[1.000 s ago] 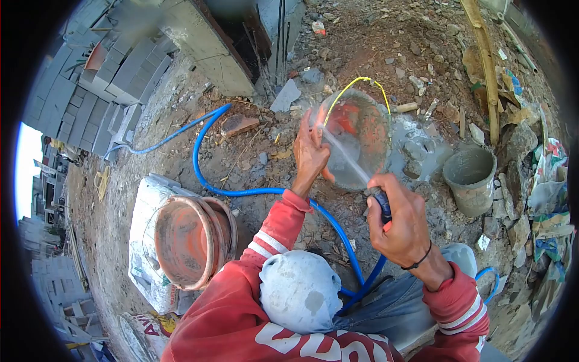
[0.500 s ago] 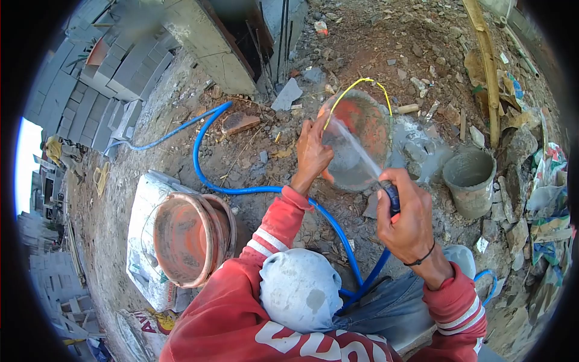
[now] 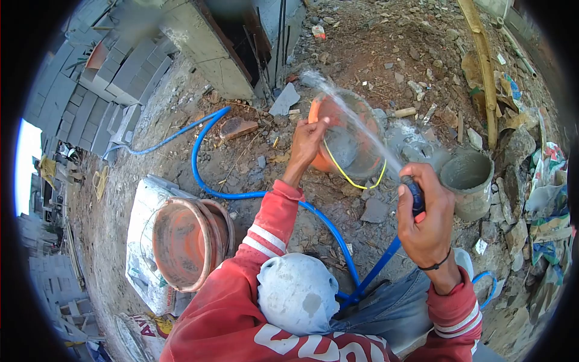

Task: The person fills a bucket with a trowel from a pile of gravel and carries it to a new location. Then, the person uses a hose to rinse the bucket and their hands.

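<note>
My right hand [image 3: 427,223] is wrapped round the dark nozzle [image 3: 414,194] of a blue hose [image 3: 329,222]. A jet of water sprays from it up and left, across an orange bucket [image 3: 318,158] with grey residue inside. My left hand [image 3: 306,148] grips the left side of that bucket, thumb and fingers at its rim. The bucket is tilted, and its yellow handle [image 3: 347,176] hangs on the near side. Part of the bucket's inside is hidden by the spray.
Stacked orange buckets [image 3: 184,241] lie on a white sack [image 3: 142,232] at the left. A grey bucket [image 3: 467,181] stands at the right. Behind are a concrete column [image 3: 211,57] and a wooden plank [image 3: 482,72]. Rubble covers the ground. A person [image 3: 57,169] is far left.
The orange bucket has turned and tilted, its yellow handle swinging from the far side to the near side. My right hand has moved right with the nozzle, and the jet reaches past the bucket's far rim.
</note>
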`<state>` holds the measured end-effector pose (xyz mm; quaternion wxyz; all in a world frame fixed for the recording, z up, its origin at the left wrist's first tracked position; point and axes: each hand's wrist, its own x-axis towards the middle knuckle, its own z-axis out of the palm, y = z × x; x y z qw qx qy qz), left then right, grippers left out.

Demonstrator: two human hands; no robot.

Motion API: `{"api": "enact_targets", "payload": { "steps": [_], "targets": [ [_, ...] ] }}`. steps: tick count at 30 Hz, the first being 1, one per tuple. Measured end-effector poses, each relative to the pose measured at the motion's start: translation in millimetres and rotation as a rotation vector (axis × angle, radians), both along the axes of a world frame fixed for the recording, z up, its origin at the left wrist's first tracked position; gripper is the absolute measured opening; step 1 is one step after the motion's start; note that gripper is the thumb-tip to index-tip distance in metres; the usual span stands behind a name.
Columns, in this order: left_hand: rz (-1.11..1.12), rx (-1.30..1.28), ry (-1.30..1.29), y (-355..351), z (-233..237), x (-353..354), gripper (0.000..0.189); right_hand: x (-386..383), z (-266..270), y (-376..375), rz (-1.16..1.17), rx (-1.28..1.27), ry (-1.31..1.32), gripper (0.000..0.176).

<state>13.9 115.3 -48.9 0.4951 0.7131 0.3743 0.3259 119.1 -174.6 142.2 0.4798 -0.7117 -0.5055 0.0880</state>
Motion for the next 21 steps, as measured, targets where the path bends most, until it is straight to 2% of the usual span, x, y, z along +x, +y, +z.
{"api": "enact_targets", "payload": {
  "steps": [1,2,4,5,7,8,10,11,13,14,16,17,19,20,21],
  "targets": [
    [0.055,0.172,0.14,-9.4,4.1,4.9,0.02,-1.3,-2.9,1.2,0.033,0.041,-0.048,0.019],
    [0.05,0.173,0.141,-16.0,1.7,9.2,0.02,-5.1,-1.1,0.3,0.049,-0.012,-0.034,0.021],
    [0.178,0.402,0.269,-27.3,-2.2,14.2,0.035,-9.5,-5.1,0.2,0.065,-0.004,-0.064,0.023],
    [0.176,0.404,0.267,-30.2,-2.2,13.9,0.035,-10.3,-6.9,0.5,0.085,0.004,-0.095,0.024],
    [0.267,0.47,-0.051,-34.5,-2.4,12.7,0.054,-9.8,-7.3,-0.2,0.087,0.006,-0.094,0.025],
    [0.266,0.469,-0.05,-34.5,-3.0,11.9,0.054,-9.7,-6.9,-0.6,0.084,-0.006,-0.072,0.026],
    [0.314,0.346,-0.038,-34.0,-4.1,6.4,0.07,-9.9,-9.4,0.1,0.088,-0.019,-0.046,0.026],
    [0.318,0.346,-0.036,-32.3,-4.3,4.1,0.07,-8.6,-13.1,1.2,0.085,-0.007,-0.04,0.026],
    [0.327,0.206,-0.049,-26.9,-3.6,2.8,0.057,-8.9,-14.4,2.4,0.082,0.004,-0.036,0.026],
    [0.328,0.205,-0.051,-19.4,-11.9,3.8,0.057,-10.2,-13.5,3.0,0.092,0.006,-0.052,0.026],
    [0.467,0.164,0.046,-2.1,-34.9,5.2,0.04,-12.9,-10.2,3.6,0.104,0.009,-0.071,0.025],
    [0.469,0.164,0.044,-1.6,-33.3,4.9,0.04,-14.3,-7.2,2.8,0.118,-0.02,-0.066,0.025],
    [0.531,0.053,0.117,-0.4,-30.1,5.6,0.027,-13.7,-7.2,3.9,0.131,-0.049,-0.064,0.024],
    [0.53,0.052,0.115,-0.8,-35.8,5.1,0.027,-10.5,-11.2,6.1,0.074,-0.019,-0.07,0.024],
    [0.567,0.162,0.126,-2.8,-44.8,5.3,0.024,-6.6,-13.9,8.1,0.017,0.011,-0.079,0.023]
  ]
}}
